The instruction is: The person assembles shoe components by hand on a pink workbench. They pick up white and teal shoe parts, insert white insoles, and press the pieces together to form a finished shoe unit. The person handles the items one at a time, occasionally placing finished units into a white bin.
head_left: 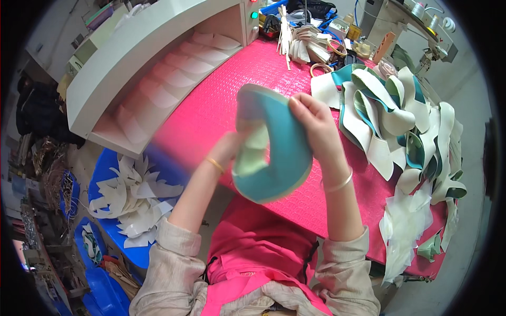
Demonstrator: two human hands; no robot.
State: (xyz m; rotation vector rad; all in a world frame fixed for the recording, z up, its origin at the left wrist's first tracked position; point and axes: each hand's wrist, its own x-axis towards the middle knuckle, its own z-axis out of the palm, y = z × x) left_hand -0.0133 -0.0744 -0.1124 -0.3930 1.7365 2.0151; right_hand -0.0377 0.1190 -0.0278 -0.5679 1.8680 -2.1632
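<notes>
A curved shoe upper [290, 152], with a teal face and a pale green inner part, is raised over the near edge of the pink table. My right hand [316, 126] grips its right edge, thumb on the teal side. My left hand [227, 147] is at its left side, next to the inner opening; its fingers are blurred and partly hidden by the piece. To the right lies a heap of similar white uppers [390, 110] with teal linings.
A white machine [158, 47] with a curved front stands at the left, pale curved pieces [158, 89] lined up inside. Below it, a blue bin [100, 174] holds white cut pieces [132, 195]. Thin translucent sheets [403, 226] hang over the right edge of the pink table [211, 116].
</notes>
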